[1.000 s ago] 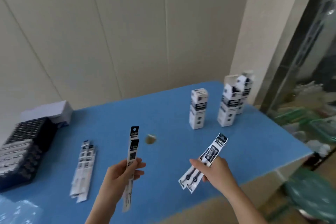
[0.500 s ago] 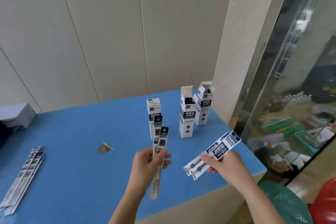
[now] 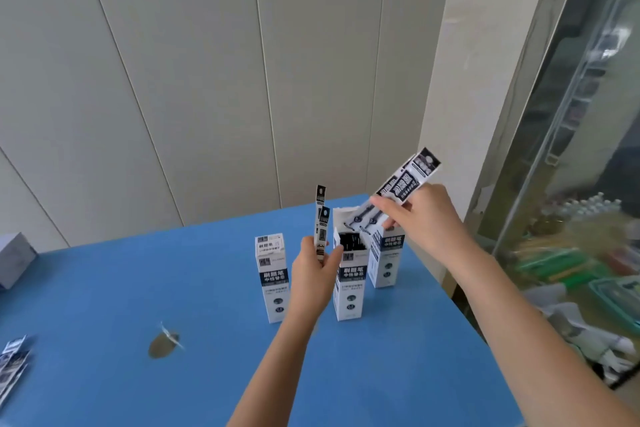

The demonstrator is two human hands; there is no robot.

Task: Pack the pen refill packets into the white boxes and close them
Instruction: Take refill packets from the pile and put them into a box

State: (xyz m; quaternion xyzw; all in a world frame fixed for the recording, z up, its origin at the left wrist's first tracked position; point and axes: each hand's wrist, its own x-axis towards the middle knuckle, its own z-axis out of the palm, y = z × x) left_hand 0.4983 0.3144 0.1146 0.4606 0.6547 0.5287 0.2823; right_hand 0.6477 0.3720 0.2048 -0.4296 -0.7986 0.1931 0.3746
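Pinching slim flat packets point(image 3: 407, 182), right hand point(image 3: 426, 222), left hand point(image 3: 311, 277), tall white boxes point(image 3: 349, 291)

The bench point(image 3: 104, 288) is plain bright blue, marked by one brownish-grey smudge point(image 3: 162, 345). The closed box point(image 3: 273, 274), the middle box point(image 3: 349, 288) and the far box point(image 3: 386, 260) are white, each with a dark navy band of white characters and small black print. The upright packets point(image 3: 321, 218) and the tilted packets point(image 3: 405, 184) are white with black panels. The wall point(image 3: 207, 80) is pale grey-green, ruled by thin dark seams.
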